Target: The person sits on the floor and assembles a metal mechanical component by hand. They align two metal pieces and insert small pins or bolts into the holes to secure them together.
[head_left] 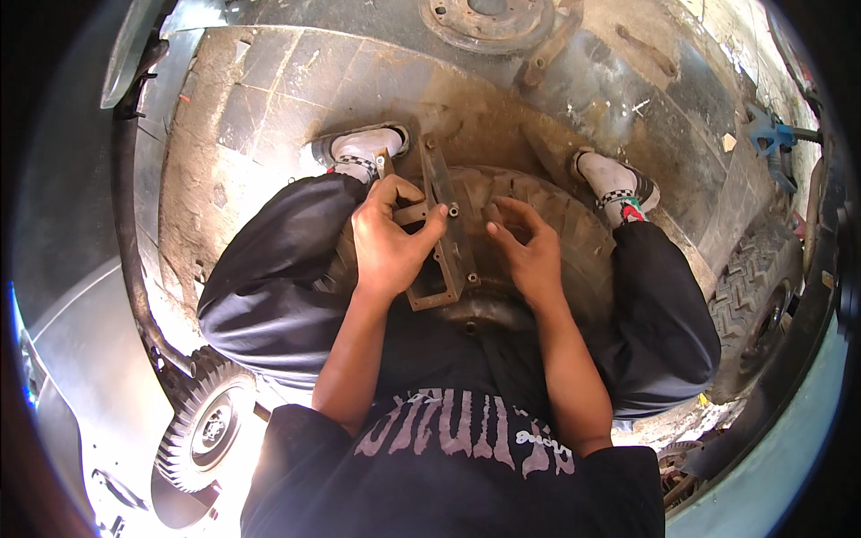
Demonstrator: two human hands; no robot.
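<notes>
Above the lugged tyre (578,235), gripping rectangular metal bracket (461,253) with left hand (392,244), holding right hand (531,251) just beside, half-curled to narrow gap, cannot tell if pinching anything; best to brace bracket firmly, approach squarely

The metal bracket (458,247) looks dull — the tyre (581,255) beneath, rough rubber.

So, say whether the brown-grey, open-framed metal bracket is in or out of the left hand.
In: the left hand grips the bracket, thumb pressed against its long side.
</notes>
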